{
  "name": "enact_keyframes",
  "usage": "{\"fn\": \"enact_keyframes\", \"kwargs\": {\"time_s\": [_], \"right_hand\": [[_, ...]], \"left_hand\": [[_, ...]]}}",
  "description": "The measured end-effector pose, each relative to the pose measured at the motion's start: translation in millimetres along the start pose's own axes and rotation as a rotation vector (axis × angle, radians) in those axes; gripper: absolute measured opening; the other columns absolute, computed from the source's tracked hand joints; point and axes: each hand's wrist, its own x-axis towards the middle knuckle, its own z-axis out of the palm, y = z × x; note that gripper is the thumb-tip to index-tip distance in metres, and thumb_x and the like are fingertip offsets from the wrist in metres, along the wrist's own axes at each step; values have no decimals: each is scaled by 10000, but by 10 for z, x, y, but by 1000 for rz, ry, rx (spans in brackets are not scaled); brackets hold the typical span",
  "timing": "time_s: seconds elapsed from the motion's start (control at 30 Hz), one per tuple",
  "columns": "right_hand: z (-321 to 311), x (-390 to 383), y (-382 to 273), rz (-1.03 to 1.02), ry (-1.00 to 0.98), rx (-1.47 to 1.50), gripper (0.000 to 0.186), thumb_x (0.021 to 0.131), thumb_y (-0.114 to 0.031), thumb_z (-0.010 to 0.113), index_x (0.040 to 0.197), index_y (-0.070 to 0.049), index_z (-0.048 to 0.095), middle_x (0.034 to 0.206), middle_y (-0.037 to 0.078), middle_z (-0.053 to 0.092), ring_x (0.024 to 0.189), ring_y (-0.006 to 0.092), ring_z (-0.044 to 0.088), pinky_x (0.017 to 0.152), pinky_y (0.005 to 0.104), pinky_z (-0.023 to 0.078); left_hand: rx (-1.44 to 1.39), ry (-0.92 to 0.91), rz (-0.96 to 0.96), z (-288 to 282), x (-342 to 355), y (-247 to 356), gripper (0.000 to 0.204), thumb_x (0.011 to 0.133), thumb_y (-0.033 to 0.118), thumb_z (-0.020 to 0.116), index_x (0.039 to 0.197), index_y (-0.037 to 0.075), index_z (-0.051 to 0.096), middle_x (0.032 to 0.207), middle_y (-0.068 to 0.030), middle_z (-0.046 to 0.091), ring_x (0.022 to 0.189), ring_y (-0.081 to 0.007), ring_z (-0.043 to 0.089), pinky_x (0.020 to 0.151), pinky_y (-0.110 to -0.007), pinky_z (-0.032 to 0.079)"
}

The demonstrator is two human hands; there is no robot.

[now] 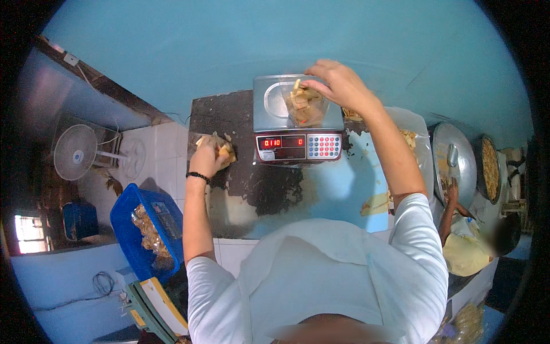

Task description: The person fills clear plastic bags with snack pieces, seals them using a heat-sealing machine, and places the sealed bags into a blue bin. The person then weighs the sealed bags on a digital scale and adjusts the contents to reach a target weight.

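Observation:
A clear plastic bag of yellow-brown chip-like snack pieces [306, 109] stands on the metal pan of a digital scale [269, 120], whose red display is lit. Over the bag's top edge is my right hand [341, 85], thumb and fingers apart; the thumb is close to a long piece sticking up from the bag. To the left of the scale, my left hand [207, 159] dips into a small heap of the same pieces [227, 150], which seems to lie in clear plastic. Its fingers are bunched round some pieces, partly hiding them.
Under the scale is a worn blue-and-black table [332, 195]. A blue crate [123, 221] with bagged pieces stands at the left, near a white fan [76, 152]. At the right, another person [467, 246] reaches into a large metal pan [467, 172], beside a second filled pan [488, 169].

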Motion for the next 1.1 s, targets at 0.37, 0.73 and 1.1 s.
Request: {"fn": "enact_keyframes", "kwargs": {"time_s": [0.37,0.73,1.1], "right_hand": [[-280,-603,-132,10,221,3,215,889,-248,669,982,-56,695,979,104,657,917,326,626,793,419,511],[-171,-1724,-1,290,93,125,192,879,-174,692,983,-12,693,954,126,673,889,321,648,760,389,514],[-6,-2899,764,740,83,157,236,879,-261,681,977,-47,699,886,142,687,849,335,667,736,425,519]], "left_hand": [[-201,253,310,-568,164,845,288,821,208,756,992,28,611,1113,-133,636,893,-296,653,733,-359,529],[-410,138,474,-437,650,1902,346,885,224,693,1111,22,528,1134,-156,640,821,-316,659,754,-382,518],[-195,117,166,405,731,2237,423,968,280,588,1275,54,405,851,-283,657,796,-471,652,660,-552,500]]}}
